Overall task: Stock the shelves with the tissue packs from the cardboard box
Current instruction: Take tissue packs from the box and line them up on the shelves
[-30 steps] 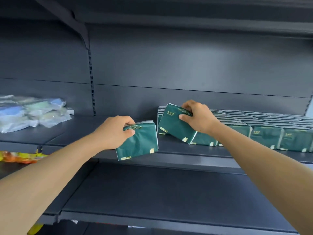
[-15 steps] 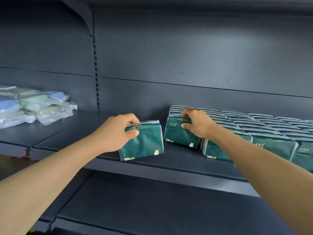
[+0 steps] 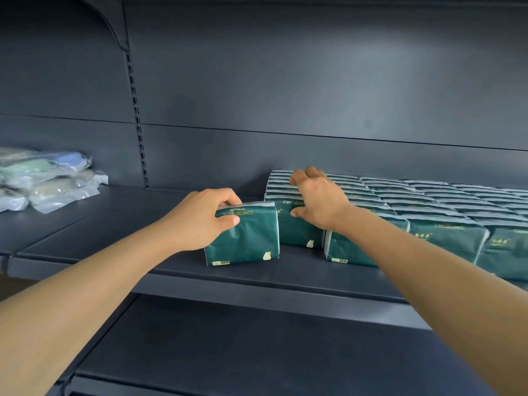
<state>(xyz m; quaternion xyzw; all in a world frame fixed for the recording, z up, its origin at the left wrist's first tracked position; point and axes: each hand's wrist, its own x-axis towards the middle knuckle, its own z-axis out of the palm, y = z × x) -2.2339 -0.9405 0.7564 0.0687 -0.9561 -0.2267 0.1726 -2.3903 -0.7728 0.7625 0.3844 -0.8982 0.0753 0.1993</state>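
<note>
My left hand (image 3: 204, 217) grips a dark green tissue pack (image 3: 245, 235) by its top edge; the pack stands on the dark shelf (image 3: 114, 224), just left of the stocked rows. My right hand (image 3: 318, 200) lies on the leftmost row of green tissue packs (image 3: 297, 232), its thumb on the front pack's face and its fingers spread over the tops of the packs behind. Several more rows of the same packs (image 3: 445, 212) fill the shelf to the right. No cardboard box is in view.
Clear-wrapped pastel packs (image 3: 45, 178) are piled at the shelf's far left. A perforated upright (image 3: 137, 121) divides the back panel. A lower shelf (image 3: 243, 350) runs below my arms.
My right hand set its pack upright into the left row and now rests over the row's top. My left hand brought its pack down onto the shelf, closer to that row.
</note>
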